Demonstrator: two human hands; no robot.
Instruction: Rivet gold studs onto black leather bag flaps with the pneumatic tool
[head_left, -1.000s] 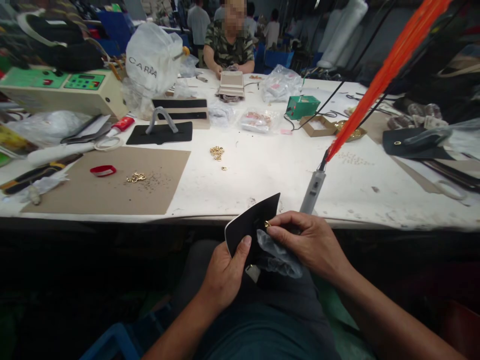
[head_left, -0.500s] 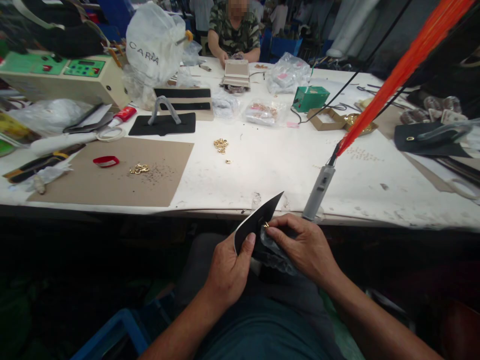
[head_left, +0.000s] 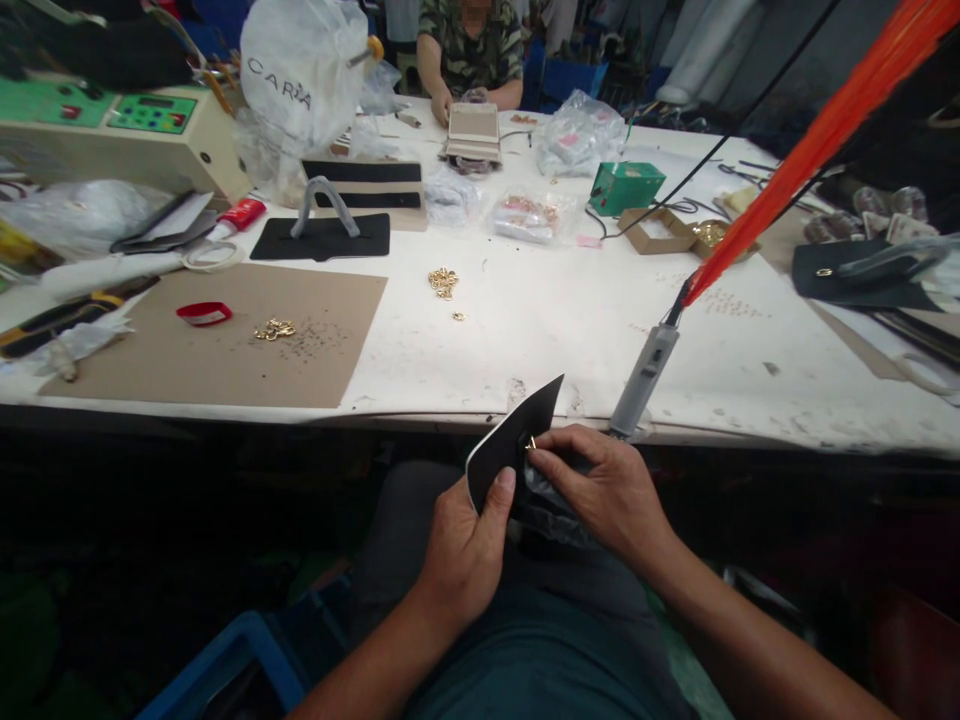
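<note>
A black panel with a pale edge [head_left: 510,440] is gripped by my left hand [head_left: 472,540], thumb on its dark face. The fingertips of my right hand [head_left: 600,475] pinch a small gold metal piece [head_left: 532,444] against that face. Clear plastic wrap [head_left: 559,515] hangs below the right fingers. On the table beyond lie a pile of gold pieces [head_left: 443,282] and a single one [head_left: 458,316]. More gold pieces [head_left: 275,329] rest on a brown board [head_left: 330,355] beside a red oval item [head_left: 204,314].
A grey electric driver [head_left: 646,378] hangs on an orange cord right of my hands. Behind are a black panel with a handle [head_left: 322,238], a green box [head_left: 627,188] and plastic bags [head_left: 581,135]. Across the table [head_left: 525,300] sits a person [head_left: 471,50]. A blue crate [head_left: 247,640] is below left.
The view has shifted slightly. Both hands keep their grips; the gold piece now stands a little more upright at the right fingertips.
</note>
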